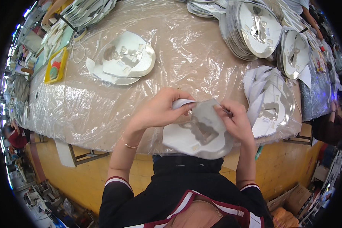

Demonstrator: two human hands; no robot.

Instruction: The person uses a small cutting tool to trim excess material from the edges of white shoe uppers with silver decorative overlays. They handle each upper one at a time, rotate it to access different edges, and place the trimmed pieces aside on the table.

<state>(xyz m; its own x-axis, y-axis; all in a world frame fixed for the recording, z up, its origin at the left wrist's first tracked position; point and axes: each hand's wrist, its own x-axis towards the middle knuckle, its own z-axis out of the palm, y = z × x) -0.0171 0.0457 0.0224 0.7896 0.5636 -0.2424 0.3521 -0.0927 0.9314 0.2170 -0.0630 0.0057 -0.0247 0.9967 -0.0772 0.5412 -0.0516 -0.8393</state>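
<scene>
A white and grey shoe upper (212, 131) is held up over the near edge of the table, its lower part resting there. My left hand (165, 108) pinches a folded edge at its upper left between thumb and fingers. My right hand (235, 119) is closed on the upper's top right edge. A small dark, thin thing shows by the right fingers; what it is I cannot make out. Close to my right hand lies a loose pile of similar uppers (269, 106). Farther off to the left, a few more white uppers (129, 57) overlap on the table.
Clear plastic film covers the brown table (186, 49). Tall stacks of uppers (254, 30) stand at the far right, with more (89, 13) at the far left. A yellow tray (56, 66) holds small coloured items. Other people work around the edges; a cardboard box (298, 199) sits on the floor.
</scene>
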